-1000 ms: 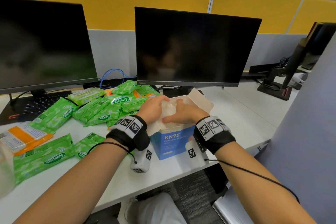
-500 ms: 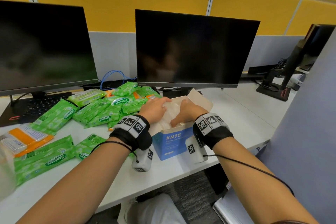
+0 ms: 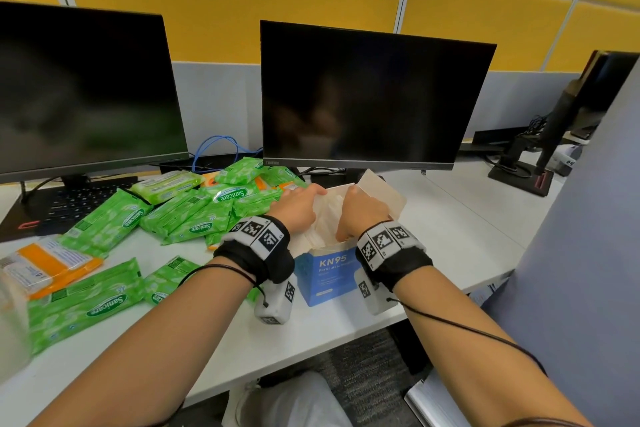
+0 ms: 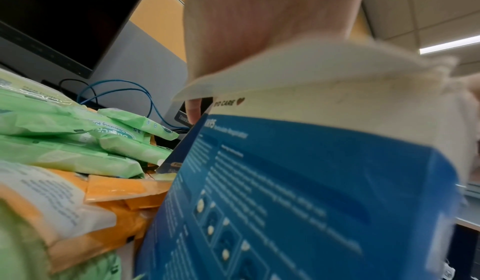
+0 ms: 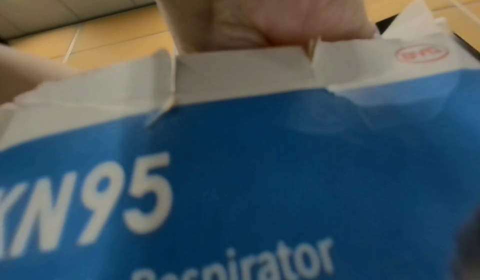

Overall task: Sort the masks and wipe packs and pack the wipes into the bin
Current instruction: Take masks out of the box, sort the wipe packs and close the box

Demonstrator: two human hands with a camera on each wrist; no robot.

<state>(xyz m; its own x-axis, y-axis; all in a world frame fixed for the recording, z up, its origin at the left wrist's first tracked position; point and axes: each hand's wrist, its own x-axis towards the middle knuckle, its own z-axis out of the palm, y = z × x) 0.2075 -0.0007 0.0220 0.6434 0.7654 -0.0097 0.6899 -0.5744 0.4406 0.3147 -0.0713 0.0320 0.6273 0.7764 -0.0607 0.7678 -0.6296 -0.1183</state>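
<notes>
both forearms reach forward side by side, each wrist in a black band. the left hand (image 3: 299,206) and right hand (image 3: 363,211) angle downward close together, fingertips hidden.

Head cam: we look fwd and down from above both wrists; left hand (image 3: 300,207) and right hand (image 3: 364,211) sit mid-frame on the KN95 box (image 3: 328,272). Left wrist cam: v. close, below the left hand (image 4: 262,19), facing up along the box (image 4: 298,192) side. Right wrist cam: same closeness, under the right hand (image 5: 272,11), facing the box (image 5: 259,171) front. All 3 views share the box top.
</notes>
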